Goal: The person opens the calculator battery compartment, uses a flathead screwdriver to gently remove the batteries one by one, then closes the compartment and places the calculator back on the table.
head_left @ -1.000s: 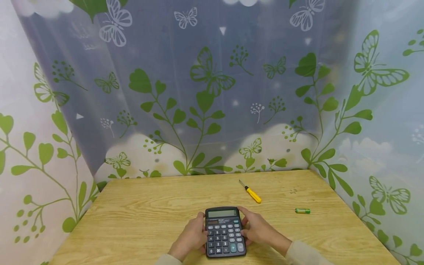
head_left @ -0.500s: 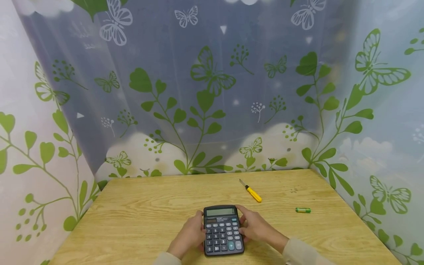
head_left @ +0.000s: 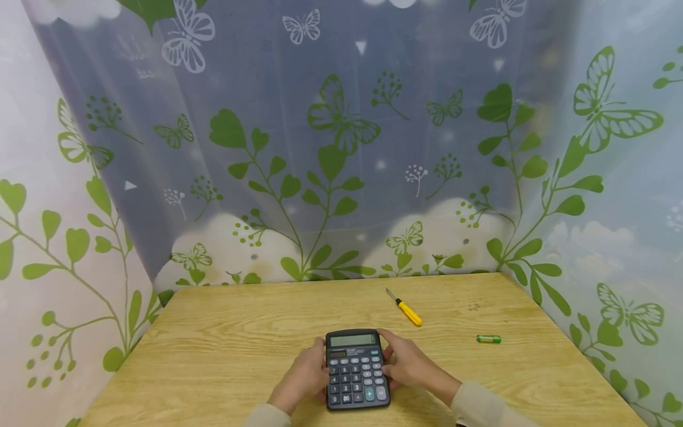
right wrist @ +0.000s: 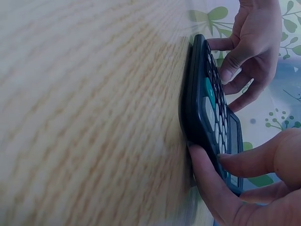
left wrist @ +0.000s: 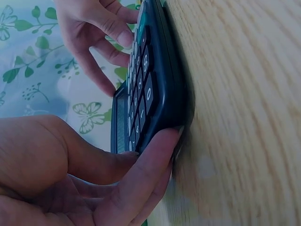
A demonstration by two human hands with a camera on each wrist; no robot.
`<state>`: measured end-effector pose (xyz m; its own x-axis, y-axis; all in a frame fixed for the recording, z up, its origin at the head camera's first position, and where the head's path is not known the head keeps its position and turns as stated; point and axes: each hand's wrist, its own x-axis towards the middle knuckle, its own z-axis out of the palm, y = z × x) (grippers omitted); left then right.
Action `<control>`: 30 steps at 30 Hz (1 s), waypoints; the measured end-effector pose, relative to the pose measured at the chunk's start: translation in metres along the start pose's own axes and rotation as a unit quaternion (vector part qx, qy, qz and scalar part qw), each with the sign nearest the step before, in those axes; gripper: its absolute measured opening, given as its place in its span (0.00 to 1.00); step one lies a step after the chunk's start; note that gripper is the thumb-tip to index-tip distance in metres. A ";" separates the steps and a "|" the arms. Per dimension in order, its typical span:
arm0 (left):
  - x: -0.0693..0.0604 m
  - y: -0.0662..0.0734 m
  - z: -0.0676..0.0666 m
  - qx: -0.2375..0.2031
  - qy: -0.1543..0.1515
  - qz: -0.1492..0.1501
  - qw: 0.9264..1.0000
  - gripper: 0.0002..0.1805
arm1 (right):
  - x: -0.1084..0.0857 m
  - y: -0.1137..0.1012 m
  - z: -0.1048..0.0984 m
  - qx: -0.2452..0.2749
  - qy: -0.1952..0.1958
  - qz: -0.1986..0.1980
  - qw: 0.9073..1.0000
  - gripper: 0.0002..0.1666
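A dark desk calculator (head_left: 357,370) lies face up near the front of the wooden table, its screen edge toward the back. My left hand (head_left: 302,375) grips its left side, thumb at the top edge of that side and fingers along the lower edge, as the left wrist view shows on the calculator (left wrist: 162,84). On the opposite side my right hand (head_left: 409,363) holds the right edge, thumb on the face and a finger stretched to the upper corner. In the right wrist view the calculator (right wrist: 195,94) sits close to the tabletop; its underside is hidden.
A yellow-handled screwdriver (head_left: 408,312) lies behind the calculator to the right. Farther right is a green battery (head_left: 488,338), with several tiny pieces (head_left: 474,307) behind it. Patterned curtains stand along the back and both sides of the table (head_left: 240,320).
Both hands and the calculator have shifted slightly left and a little toward the back. The hold on both sides is the same; screwdriver and battery have stayed put.
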<state>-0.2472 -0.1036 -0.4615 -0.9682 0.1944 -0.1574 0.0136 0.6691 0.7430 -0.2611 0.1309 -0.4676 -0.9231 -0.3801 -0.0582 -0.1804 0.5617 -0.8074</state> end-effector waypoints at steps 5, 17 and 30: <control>0.002 0.000 0.000 0.004 0.004 -0.012 1.000 0.37 | 0.002 0.000 0.001 0.003 -0.001 -0.001 1.000 0.47; 0.003 -0.006 -0.006 0.013 0.006 0.006 1.000 0.37 | 0.007 -0.005 0.005 0.000 0.003 -0.001 1.000 0.48; 0.003 -0.005 -0.009 0.020 0.023 -0.008 0.999 0.38 | 0.011 -0.007 0.006 0.012 0.001 -0.003 1.000 0.48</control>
<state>-0.2523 -0.1130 -0.4602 -0.9790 0.1499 -0.1384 0.0062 0.7001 0.7140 -0.2682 0.1184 -0.4656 -0.9229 -0.3817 -0.0509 -0.1787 0.5417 -0.8213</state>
